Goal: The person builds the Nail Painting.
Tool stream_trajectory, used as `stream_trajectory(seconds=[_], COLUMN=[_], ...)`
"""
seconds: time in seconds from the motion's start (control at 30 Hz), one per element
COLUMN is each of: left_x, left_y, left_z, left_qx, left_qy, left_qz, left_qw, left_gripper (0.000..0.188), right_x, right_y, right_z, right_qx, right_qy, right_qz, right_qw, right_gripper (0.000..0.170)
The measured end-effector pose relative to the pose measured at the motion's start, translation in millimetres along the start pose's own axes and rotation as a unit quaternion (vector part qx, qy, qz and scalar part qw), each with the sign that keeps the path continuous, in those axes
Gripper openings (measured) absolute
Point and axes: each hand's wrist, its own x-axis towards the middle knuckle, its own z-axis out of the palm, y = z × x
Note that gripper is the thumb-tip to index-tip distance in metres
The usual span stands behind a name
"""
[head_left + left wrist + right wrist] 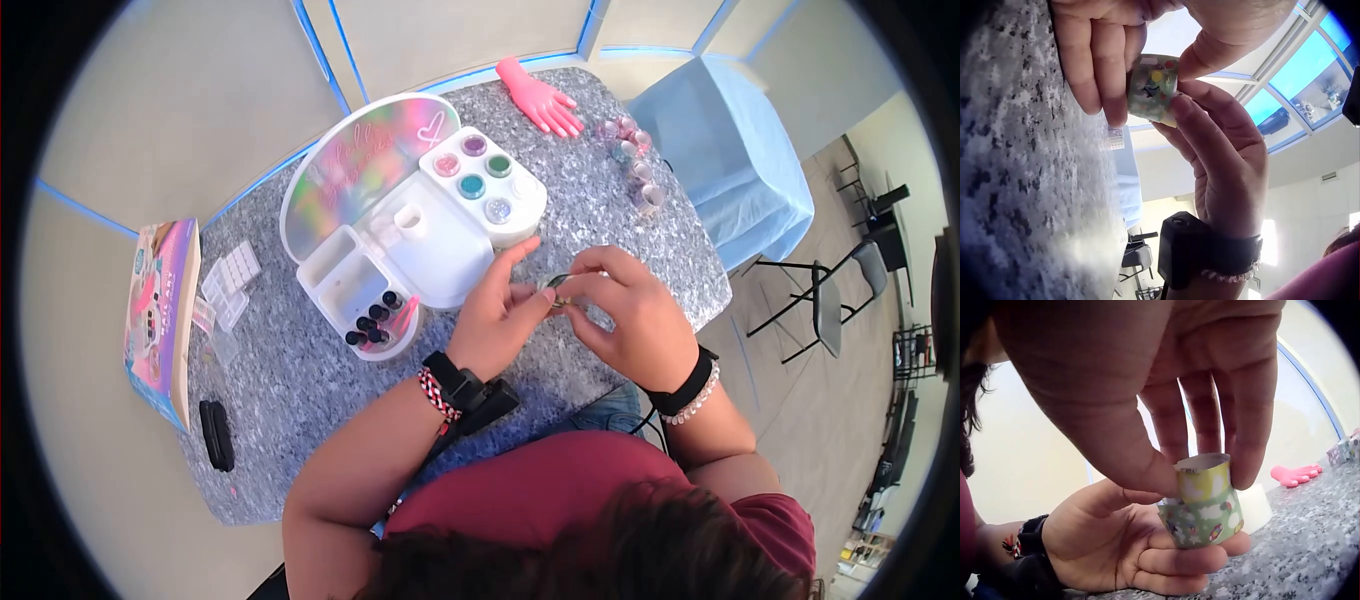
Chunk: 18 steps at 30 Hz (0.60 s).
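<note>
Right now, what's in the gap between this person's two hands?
A curled yellow band above a curled green band. The right hand pinches the yellow one; fingers of the left hand touch the green, as the right wrist view shows.

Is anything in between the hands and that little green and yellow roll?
No, nothing visible is in the way. The right hand already pinches the roll between thumb and finger, and the left hand holds it too.

Place: indoor room, exact kind unclear | blue-taped panels (450,42) | folding chair (828,312) | speckled table (280,425)
</note>
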Motion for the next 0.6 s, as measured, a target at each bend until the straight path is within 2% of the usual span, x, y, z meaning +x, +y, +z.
stream_trajectory(seconds=[0.17, 0.2, 0.33, 0.4, 0.5, 0.57, 0.6], left_x=[2, 2, 5, 3, 2, -1, -1], left_y=[4, 4, 0, 0, 4, 6, 7], left_z=[0, 2, 5, 2, 0, 7, 8], left_qx=[-0.041, -0.038, -0.045, -0.055, -0.006, -0.094, -0.093], left_qy=[-0.020, -0.013, -0.007, -0.004, -0.029, 0.001, -0.002], left_qz=[-0.009, 0.002, 0.023, 0.031, -0.008, 0.028, 0.029], left_qw=[0.999, 0.999, 0.999, 0.998, 1.000, 0.995, 0.995], left_gripper=[0.061, 0.062, 0.064, 0.064, 0.060, 0.062, 0.062], right_x=[0, 1, 4, 3, 2, 7, 10], right_y=[-4, -1, 6, 4, 15, 34, 45], right_z=[-2, 0, 2, 2, 2, 2, 2], right_qx=[-0.014, -0.025, -0.014, 0.096, 0.097, 0.079, 0.065], right_qy=[0.006, 0.022, 0.032, -0.014, -0.037, -0.033, -0.031], right_qz=[0.046, 0.021, -0.034, 0.040, 0.088, 0.101, 0.114], right_qw=[0.999, 0.999, 0.999, 0.994, 0.991, 0.991, 0.991], right_gripper=[0.040, 0.046, 0.047, 0.046, 0.047, 0.048, 0.049])
